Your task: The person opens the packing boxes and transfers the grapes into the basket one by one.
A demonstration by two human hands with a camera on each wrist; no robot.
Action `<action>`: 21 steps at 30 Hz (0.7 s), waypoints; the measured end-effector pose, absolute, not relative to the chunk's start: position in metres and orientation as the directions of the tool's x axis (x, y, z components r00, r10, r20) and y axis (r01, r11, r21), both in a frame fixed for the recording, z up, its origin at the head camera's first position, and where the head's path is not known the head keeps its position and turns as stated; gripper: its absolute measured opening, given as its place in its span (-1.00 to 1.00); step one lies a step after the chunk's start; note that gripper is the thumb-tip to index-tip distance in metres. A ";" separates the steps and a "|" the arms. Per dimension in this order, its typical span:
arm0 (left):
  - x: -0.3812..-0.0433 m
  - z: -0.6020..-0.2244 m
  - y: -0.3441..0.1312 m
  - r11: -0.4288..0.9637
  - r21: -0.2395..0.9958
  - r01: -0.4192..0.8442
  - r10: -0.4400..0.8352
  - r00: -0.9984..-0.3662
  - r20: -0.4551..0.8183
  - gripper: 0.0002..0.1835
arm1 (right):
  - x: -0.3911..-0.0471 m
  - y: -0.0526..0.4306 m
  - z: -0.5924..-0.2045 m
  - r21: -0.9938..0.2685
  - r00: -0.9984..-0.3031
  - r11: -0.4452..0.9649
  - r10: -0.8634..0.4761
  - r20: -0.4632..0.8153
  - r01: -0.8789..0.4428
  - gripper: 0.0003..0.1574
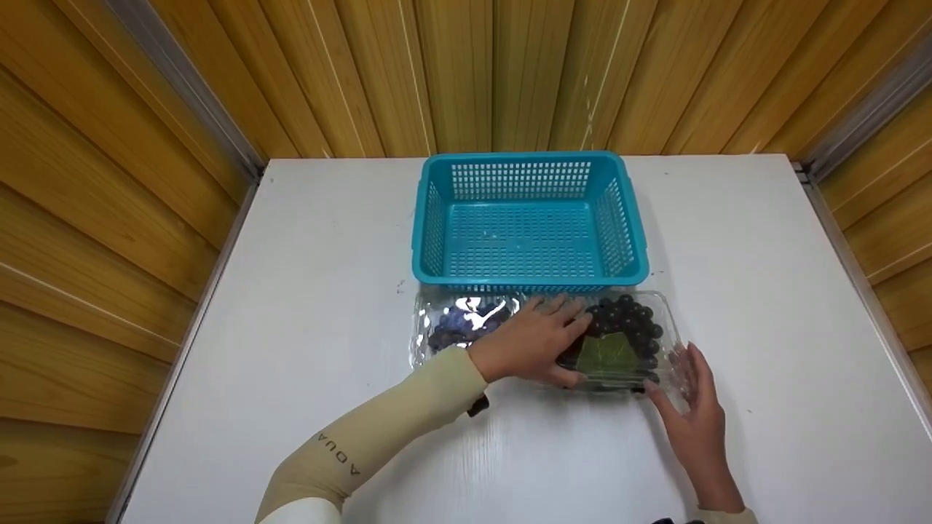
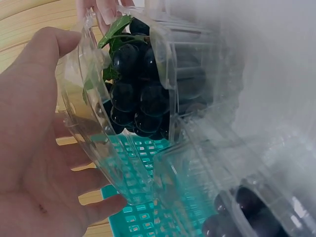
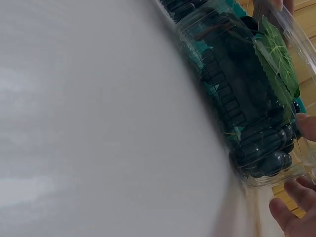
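In the head view a clear plastic clamshell box (image 1: 660,309) holds dark grapes (image 1: 628,314) under a green leaf (image 1: 608,354). My left hand (image 1: 542,336) lies on its lid (image 2: 81,106) with fingers spread and straight. The left wrist view shows the lid standing at an angle to the base, with a gap in which the grapes show. My right hand (image 1: 692,415) is at the box's right end, thumb by the front corner and fingers along the side. Left of it sits a second clear box (image 1: 422,331) of dark grapes, partly hidden by my left wrist.
A teal plastic basket (image 1: 530,279) stands right behind the boxes, with nothing in it. Everything rests on a white table (image 1: 328,291) with wood-pattern panels (image 1: 459,73) at its back and sides.
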State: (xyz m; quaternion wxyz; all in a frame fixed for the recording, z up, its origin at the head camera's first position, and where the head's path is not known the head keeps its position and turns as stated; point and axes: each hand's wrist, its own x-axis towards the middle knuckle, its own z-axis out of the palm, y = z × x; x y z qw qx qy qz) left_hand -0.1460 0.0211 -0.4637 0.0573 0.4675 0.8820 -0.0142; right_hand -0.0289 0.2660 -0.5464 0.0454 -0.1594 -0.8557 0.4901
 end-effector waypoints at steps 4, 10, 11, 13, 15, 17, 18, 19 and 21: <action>-0.148 -0.463 0.022 0.560 0.036 0.828 0.824 -0.552 -0.125 -0.03 | -0.029 0.267 -0.547 -0.853 -0.944 0.468 0.321 -0.080 0.232 0.03; -0.149 -0.459 0.021 0.558 0.088 0.825 0.827 -0.545 -0.135 -0.04 | -0.030 0.268 -0.549 -0.847 -0.946 0.479 0.315 -0.079 0.230 -0.11; -0.150 -0.459 0.021 0.559 0.096 0.823 0.827 -0.545 -0.139 -0.04 | -0.029 0.269 -0.549 -0.847 -0.947 0.479 0.311 -0.081 0.229 -0.13; -0.151 -0.457 0.020 0.559 0.110 0.822 0.827 -0.544 -0.145 -0.05 | -0.029 0.269 -0.549 -0.844 -0.949 0.486 0.306 -0.078 0.226 -0.15; -0.152 -0.456 0.020 0.558 0.123 0.820 0.828 -0.542 -0.146 -0.05 | -0.029 0.269 -0.550 -0.845 -0.951 0.490 0.302 -0.065 0.214 -0.16; -0.153 -0.455 0.020 0.557 0.129 0.820 0.829 -0.540 -0.145 -0.06 | -0.028 0.269 -0.551 -0.848 -0.952 0.490 0.301 -0.052 0.202 -0.18; -0.154 -0.454 0.020 0.557 0.133 0.820 0.829 -0.540 -0.145 -0.06 | -0.028 0.269 -0.551 -0.848 -0.953 0.492 0.299 -0.047 0.196 -0.18; -0.154 -0.454 0.020 0.556 0.137 0.819 0.830 -0.539 -0.147 -0.06 | -0.028 0.269 -0.551 -0.850 -0.953 0.490 0.298 -0.045 0.193 -0.18; -0.155 -0.453 0.019 0.555 0.145 0.819 0.831 -0.536 -0.150 -0.06 | -0.027 0.270 -0.551 -0.853 -0.956 0.486 0.289 -0.048 0.189 -0.17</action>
